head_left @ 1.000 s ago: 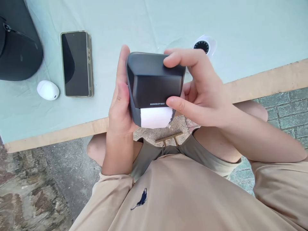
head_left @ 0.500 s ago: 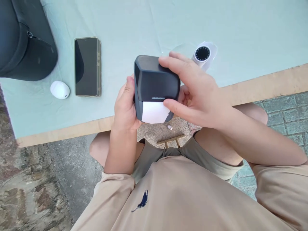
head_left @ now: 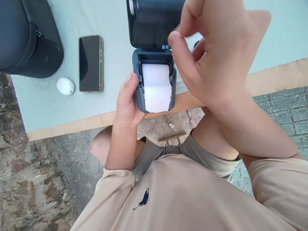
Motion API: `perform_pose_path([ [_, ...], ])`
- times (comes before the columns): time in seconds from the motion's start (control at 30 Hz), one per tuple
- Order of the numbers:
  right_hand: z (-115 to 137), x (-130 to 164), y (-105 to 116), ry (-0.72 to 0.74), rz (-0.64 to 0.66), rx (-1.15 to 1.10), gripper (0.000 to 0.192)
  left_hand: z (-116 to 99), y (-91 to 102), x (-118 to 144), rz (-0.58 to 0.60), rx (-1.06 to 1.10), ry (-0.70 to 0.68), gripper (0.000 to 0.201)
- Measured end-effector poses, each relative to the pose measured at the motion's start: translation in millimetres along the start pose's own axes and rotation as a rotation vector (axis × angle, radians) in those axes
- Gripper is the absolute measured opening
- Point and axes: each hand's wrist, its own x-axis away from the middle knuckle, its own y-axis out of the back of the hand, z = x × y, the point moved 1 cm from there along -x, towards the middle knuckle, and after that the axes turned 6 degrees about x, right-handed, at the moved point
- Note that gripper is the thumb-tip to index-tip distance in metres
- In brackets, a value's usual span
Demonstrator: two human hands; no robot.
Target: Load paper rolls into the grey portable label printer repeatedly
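A dark label printer (head_left: pixel 173 96) rests in my left hand (head_left: pixel 128 101), whose thumb lies along the left side of the body. Its lid (head_left: pixel 154 25) stands swung open at the far end and runs past the top of the view. White label paper (head_left: pixel 157 88) lies in the opening and reaches the near edge, with a ragged right side. My right hand (head_left: pixel 214 54) is closed at the right edge of the lid, thumb and forefinger pinched there. The exact contact is partly hidden by the fingers.
Left of the printer, a phone (head_left: pixel 90 64) and a white oval case (head_left: pixel 65 86) lie on the pale table cover (head_left: pixel 115 38). A black zipped bag (head_left: pixel 43 61) stands at the far left. Behind my right hand, a white round object (head_left: pixel 196 40) shows only partly.
The printer's lid has swung up and away, baring the paper inside. My right hand has risen from the printer's front to the lid's edge; my left hand still holds the body.
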Motion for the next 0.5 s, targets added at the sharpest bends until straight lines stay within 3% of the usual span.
perform_pose_path([
  [0.17,10,-9,-1,0.08,0.276,0.1,0.05,6,6.3,1,-0.042,-0.046,0.009,0.062],
  [0.27,14,-13,-5,0.137,0.375,0.163,0.046,8,10.9,2,-0.071,-0.05,0.016,0.064],
  [0.4,15,-15,2,0.173,0.407,0.202,0.043,4,7.9,6,-0.066,-0.047,0.023,0.063],
  [0.5,2,-8,16,0.166,0.313,-0.045,0.035,-2,1.0,11,-0.085,-0.07,0.026,0.063],
])
